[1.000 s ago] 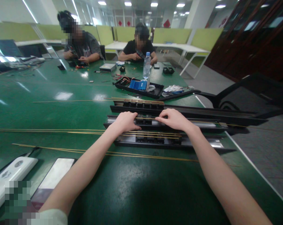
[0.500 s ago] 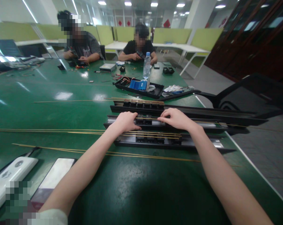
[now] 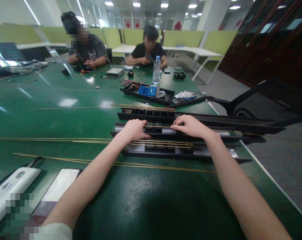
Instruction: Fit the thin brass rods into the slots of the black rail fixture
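Note:
Three long black channels lie side by side across the green table. My left hand (image 3: 134,130) grips the left part of the middle channel (image 3: 163,136), thumb on its near side and fingers over the far side. Just right of that hand, small black blocks (image 3: 153,127) sit in the channel, with a thin brass rod (image 3: 164,126) running over them. My right hand (image 3: 188,126) pinches this rod between thumb and forefinger. The near channel (image 3: 166,155) and the far channel (image 3: 203,119) also hold black blocks with brass rods on top.
Loose brass rods (image 3: 151,165) lie on the near table. A white device (image 3: 16,186) and a phone-like slab (image 3: 61,186) are at the lower left. Beyond the channels are an open black case (image 3: 166,96) and a bottle (image 3: 156,70). Two people sit opposite; a chair (image 3: 273,100) stands right.
My right hand has shifted slightly to the right along the middle channel, still pinching the rod. My left hand has stayed in place.

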### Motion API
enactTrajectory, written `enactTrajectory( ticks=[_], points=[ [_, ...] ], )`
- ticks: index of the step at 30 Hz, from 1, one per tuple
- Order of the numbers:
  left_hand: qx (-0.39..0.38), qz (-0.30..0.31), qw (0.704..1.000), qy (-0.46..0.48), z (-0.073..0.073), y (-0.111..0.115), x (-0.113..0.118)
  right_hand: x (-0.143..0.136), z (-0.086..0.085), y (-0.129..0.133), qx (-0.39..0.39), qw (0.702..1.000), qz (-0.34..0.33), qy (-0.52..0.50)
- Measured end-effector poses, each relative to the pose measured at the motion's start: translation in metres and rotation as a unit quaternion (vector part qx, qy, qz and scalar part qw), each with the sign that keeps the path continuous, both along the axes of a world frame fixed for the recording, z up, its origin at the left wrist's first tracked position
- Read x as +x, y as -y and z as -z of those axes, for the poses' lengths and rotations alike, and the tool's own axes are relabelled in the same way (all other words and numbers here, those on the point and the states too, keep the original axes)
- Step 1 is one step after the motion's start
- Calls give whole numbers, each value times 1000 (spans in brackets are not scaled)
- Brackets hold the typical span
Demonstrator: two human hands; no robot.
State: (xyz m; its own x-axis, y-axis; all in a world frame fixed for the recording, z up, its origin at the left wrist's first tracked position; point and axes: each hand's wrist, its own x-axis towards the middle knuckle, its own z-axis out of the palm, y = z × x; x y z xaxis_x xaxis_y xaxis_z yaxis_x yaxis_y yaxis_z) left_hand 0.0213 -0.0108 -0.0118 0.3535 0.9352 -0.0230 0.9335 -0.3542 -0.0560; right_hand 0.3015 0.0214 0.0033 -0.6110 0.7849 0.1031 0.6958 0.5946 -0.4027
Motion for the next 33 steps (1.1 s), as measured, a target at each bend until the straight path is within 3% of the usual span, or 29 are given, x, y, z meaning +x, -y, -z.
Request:
enactTrajectory(
  ticks=[23,33],
  points=[
    [-19,-12,1000,8,-4,2,0,7,-4,2,-34,999,19,0],
    [-4,-2,1000,2,1,0,-1,-9,1,3,80,993,77,-32]
  ],
)
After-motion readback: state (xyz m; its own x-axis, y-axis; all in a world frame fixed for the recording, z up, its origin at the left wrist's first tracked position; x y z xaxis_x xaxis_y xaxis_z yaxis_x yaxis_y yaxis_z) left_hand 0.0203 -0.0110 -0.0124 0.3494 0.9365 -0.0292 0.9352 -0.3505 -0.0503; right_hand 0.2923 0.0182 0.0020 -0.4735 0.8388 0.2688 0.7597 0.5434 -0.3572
